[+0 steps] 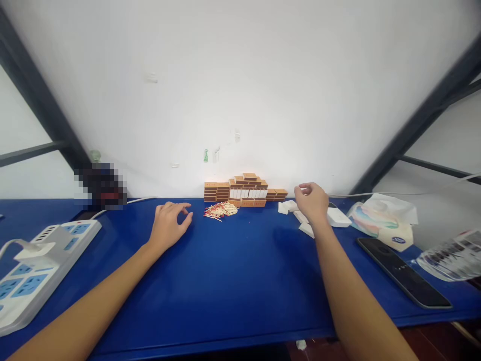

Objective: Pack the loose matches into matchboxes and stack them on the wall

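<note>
Matchbox stack (250, 183) stands near the wall at the back of the blue table (240, 291), brown boxes stepped to a peak above a row of white upright pieces (248, 193). Main hazard, in the observer's judgement: that upright row looks like the stack's weak part; a fingertip bump or an uneven press from above could tip one piece and drop the upper boxes. Second: heap of loose matches (221, 210) sits just in front of the stack's left part; a low sweep of the left hand (171, 220) could scatter the sticks or shove them against the boxes. Third: white card pieces (300, 216) lie loosely to the right of the stack, partly under the right hand (312, 203); a careless drag might push them into a white rectangular case (338, 217) farther right. Pose: left forearm slants in from the near left, hand left of the stack and beyond the heap's outer edge, back of hand up, fingers bent toward the stack, thumb and forefinger apart with nothing between them. Right forearm comes from the near right, wrist bent, hand above the card pieces, fingers curled in toward the stack; whether its fingertips meet or pinch anything cannot be told, nor whether the hand touches the card.
</note>
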